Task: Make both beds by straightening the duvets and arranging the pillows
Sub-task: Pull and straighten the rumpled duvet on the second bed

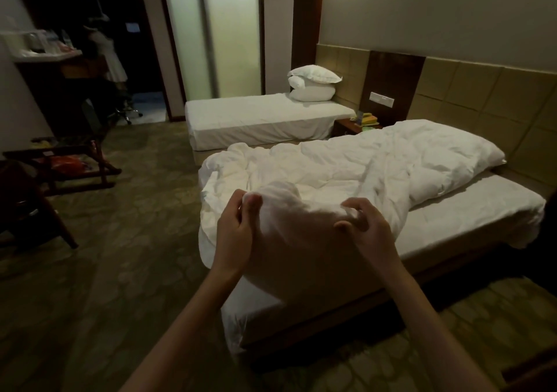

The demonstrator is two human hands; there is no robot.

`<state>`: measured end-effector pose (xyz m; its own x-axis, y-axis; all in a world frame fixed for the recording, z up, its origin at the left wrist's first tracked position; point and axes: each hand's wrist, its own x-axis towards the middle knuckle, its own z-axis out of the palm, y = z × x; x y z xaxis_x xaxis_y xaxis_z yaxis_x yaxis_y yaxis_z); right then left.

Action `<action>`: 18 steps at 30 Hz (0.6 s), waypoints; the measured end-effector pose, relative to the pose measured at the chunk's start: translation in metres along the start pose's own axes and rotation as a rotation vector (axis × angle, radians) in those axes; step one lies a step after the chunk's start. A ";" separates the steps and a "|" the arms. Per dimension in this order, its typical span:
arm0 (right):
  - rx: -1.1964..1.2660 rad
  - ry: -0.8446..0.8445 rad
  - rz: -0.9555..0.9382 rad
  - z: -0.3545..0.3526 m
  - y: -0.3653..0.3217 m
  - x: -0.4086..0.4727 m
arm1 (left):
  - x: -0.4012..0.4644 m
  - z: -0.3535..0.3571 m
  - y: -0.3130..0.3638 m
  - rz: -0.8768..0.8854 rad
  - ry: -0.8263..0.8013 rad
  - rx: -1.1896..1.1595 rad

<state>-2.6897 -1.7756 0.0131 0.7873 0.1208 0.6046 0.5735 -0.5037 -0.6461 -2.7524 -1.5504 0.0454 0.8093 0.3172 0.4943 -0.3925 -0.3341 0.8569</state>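
duvet [331,174] lifted at foot of near bed [482,213] | left hand [235,229] pinched on its edge | right hand [367,229] curled, apparently gripping cloth

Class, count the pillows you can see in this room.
2: both pillows stacked at the head of the far bed. More may lie hidden under the near bed's duvet.

Head view, downward over near bed [452,222]

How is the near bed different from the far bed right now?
The near bed carries a crumpled duvet, lifted by both hands; the far bed shows none. The far bed has stacked pillows at its head; the near bed shows none. Both have white sheets.
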 end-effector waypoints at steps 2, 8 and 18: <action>0.046 0.000 -0.108 0.003 -0.012 0.001 | -0.002 0.008 0.007 0.000 0.008 -0.005; 0.159 -0.147 -0.185 0.013 -0.051 0.013 | -0.006 0.028 0.022 -0.034 0.024 -0.018; 0.120 -0.199 -0.248 -0.001 -0.064 0.013 | -0.025 0.033 0.046 -0.008 0.057 -0.022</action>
<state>-2.7167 -1.7422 0.0629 0.6423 0.3975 0.6554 0.7665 -0.3351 -0.5480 -2.7762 -1.6032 0.0674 0.7865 0.3700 0.4946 -0.3963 -0.3120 0.8635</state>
